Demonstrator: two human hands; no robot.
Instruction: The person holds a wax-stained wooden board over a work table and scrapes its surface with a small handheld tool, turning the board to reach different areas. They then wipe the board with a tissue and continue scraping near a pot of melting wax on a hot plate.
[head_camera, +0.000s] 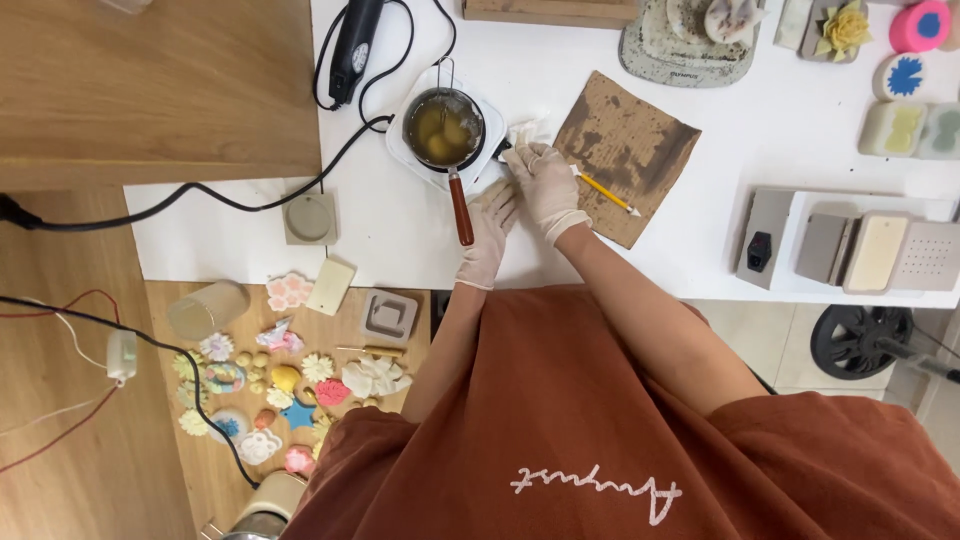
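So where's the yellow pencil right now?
The yellow pencil lies on the brown cardboard sheet, on the white table, just beside the gloved right hand.

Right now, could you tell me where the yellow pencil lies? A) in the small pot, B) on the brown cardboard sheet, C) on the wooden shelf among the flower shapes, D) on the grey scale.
B: the pencil lies on the cardboard, just beside the gloved right hand.

Small metal melting pot (443, 128): round, holds yellow liquid with lumps, upright on a white square hotplate (492, 125); its reddish-brown handle (461, 208) points toward the person. White tissue wad (527, 132): crumpled, just beside the hotplate.
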